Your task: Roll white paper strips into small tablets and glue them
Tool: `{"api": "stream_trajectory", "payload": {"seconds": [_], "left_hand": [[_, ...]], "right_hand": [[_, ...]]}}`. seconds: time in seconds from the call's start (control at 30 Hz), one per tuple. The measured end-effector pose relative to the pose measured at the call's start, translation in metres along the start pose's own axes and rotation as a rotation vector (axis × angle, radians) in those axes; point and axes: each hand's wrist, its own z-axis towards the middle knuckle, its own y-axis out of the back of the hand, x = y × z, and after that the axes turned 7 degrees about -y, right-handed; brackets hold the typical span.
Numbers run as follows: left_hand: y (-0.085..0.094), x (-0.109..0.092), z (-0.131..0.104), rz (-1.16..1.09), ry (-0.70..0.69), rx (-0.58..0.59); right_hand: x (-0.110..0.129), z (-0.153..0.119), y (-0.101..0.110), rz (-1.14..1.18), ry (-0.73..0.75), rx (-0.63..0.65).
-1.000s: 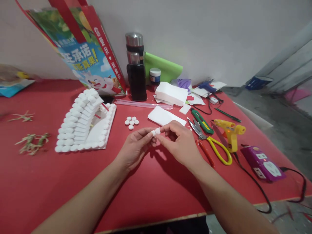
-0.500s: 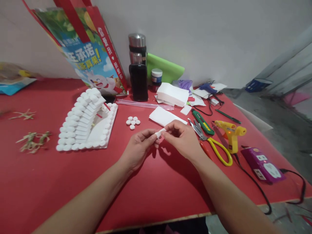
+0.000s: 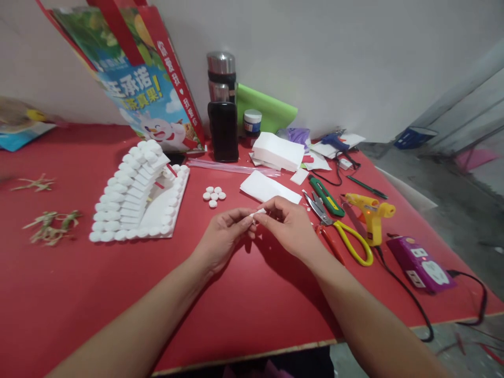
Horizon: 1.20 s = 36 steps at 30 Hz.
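Between the fingertips of both hands is a small white strip [image 3: 258, 212], perhaps paper, mostly covered by the fingers. My left hand [image 3: 226, 233] pinches its left end, and my right hand [image 3: 289, 223] pinches the right end. Just left of my fingers, several round white discs [image 3: 213, 196] lie in a cluster on the red table [image 3: 244, 304]. Behind my right hand is a folded white sheet [image 3: 270, 187]. Further left stands a white model [image 3: 136, 202] with stair-like steps and rows of white discs along its edges.
On the right lie scissors [image 3: 352, 244] with yellow handles, a green utility knife [image 3: 326, 195], a yellow glue gun [image 3: 370, 212] and a purple power strip [image 3: 421, 265]. A black phone [image 3: 223, 132] leans against a metal flask [image 3: 221, 65]. Straw figures [image 3: 51, 228] lie left.
My right fingers have closed in toward my left ones, so less of the white strip shows. The whole view has shifted slightly; the things on the table stay in place.
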Motion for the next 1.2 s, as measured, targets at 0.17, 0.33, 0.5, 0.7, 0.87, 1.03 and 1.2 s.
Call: {"api": "stream_trajectory", "payload": {"seconds": [0.17,0.33,0.5,0.7,0.87,1.03,1.2], "left_hand": [[-0.001,0.001,0.001,-0.003,0.006,-0.023],[-0.002,0.001,0.002,-0.008,0.009,-0.048],[0.0,-0.002,0.002,-0.085,0.07,-0.022],[0.009,-0.007,0.006,-0.309,0.203,-0.091],[0.006,-0.013,0.005,-0.494,0.347,-0.097],[0.004,-0.014,0.005,-0.532,0.33,-0.029],[0.007,-0.014,0.006,-0.551,0.317,0.001]], "right_hand": [[0.001,-0.002,0.0,0.048,-0.056,-0.01],[0.004,-0.002,-0.003,0.161,-0.128,-0.038],[0.007,0.002,-0.003,0.233,-0.116,-0.028],[0.042,-0.036,0.057,-0.376,0.118,-0.377],[0.026,-0.08,0.132,-1.104,-0.098,-0.593],[-0.033,-0.069,0.158,-1.148,-0.337,-0.517],[-0.05,-0.056,0.155,-1.039,-0.38,-0.604]]}}
